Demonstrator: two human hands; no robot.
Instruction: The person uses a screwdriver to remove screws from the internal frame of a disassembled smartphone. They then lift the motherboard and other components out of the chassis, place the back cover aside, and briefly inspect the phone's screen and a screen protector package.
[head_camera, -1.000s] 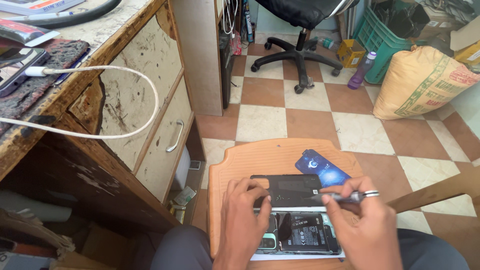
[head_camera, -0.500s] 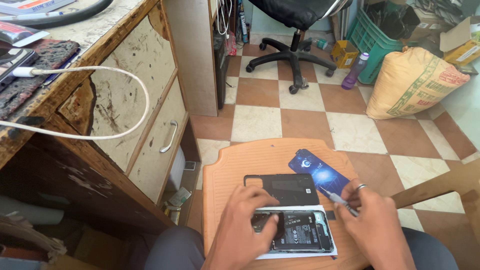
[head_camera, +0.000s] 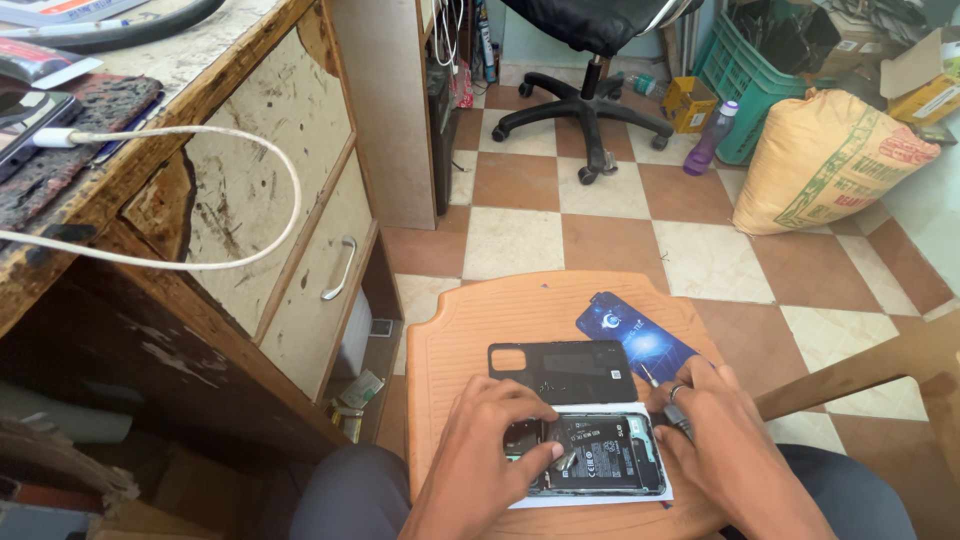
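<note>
The opened smartphone with its black battery and circuit boards exposed (head_camera: 590, 455) lies on a white sheet on the orange ribbed plastic stool top serving as the bench (head_camera: 470, 330), just in front of the person's knees. The left hand (head_camera: 500, 445) rests on the phone's left part, fingers curled and pressed onto the camera end, pinning it flat. The right hand (head_camera: 725, 440), a ring on one finger, is closed around a thin metal-tipped screwdriver (head_camera: 665, 395) at the phone's right edge. Compared with a second ago, the head has tipped so the phone sits lower in view, and the left hand has slid further onto the board, while the right has drawn in tighter to the edge; the work looks settled on the internals. The removed black plastic back cover (head_camera: 560, 370) lies just beyond the phone, touching or nearly touching it, with a blue rectangular card (head_camera: 635, 340) beside it.
</note>
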